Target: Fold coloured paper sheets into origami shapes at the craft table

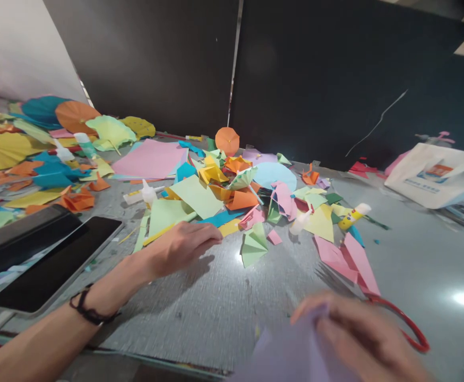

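Right hand (369,331) clamped on purple paper (290,353); left hand (182,245) at paper heap's (198,197) edge, can't make out grip.

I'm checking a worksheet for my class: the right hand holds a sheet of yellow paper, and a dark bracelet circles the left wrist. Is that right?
Not quite: the head view shows the right hand holding purple paper, not yellow. The dark bracelet is as you describe.

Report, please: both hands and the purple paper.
Left hand: beside blue paper strip. Right hand: gripping pale-purple paper sheet. Curved red handle beside right hand.
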`<state>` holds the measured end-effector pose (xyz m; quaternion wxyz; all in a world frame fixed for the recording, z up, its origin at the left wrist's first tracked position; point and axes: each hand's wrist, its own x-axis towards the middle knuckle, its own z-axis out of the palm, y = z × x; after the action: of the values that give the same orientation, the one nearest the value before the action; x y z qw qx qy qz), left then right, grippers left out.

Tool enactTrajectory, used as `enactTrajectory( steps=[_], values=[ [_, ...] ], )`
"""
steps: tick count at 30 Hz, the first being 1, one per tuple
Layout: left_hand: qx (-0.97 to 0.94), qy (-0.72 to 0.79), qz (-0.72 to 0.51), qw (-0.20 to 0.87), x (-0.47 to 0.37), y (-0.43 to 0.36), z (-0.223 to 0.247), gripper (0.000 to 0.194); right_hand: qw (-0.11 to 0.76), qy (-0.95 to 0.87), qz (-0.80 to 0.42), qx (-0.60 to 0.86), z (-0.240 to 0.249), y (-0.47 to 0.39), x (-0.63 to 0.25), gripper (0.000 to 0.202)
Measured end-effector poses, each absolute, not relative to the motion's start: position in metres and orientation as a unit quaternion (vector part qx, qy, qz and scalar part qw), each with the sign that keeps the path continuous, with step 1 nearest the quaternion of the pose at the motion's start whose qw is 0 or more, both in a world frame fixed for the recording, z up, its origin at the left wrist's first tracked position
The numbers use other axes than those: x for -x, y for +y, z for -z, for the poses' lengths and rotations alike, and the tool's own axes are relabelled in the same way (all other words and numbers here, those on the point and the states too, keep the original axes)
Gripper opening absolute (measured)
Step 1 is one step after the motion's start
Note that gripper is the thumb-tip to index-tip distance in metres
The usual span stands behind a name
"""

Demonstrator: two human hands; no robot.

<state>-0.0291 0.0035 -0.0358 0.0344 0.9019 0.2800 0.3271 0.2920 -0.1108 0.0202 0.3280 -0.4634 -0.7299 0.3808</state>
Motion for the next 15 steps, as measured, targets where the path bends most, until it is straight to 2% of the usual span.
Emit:
enactTrajectory(
  steps=[3,9,15],
  values=[
    [-0.899,0.279,-0.337,0.013,0.030,0.003,0.037,0.021,0.418,-0.603,-0.303,0.609,-0.023,-0.081,-0.291,0.033],
    [-0.885,0.311,-0.347,0.009,0.033,0.006,0.038,0.017,0.458,-0.609,-0.305,0.572,0.013,-0.011,-0.283,0.044],
    [-0.850,0.356,-0.387,0.002,0.027,0.005,0.026,0.024,0.404,-0.643,-0.397,0.515,0.050,-0.006,-0.284,0.040]
  ],
)
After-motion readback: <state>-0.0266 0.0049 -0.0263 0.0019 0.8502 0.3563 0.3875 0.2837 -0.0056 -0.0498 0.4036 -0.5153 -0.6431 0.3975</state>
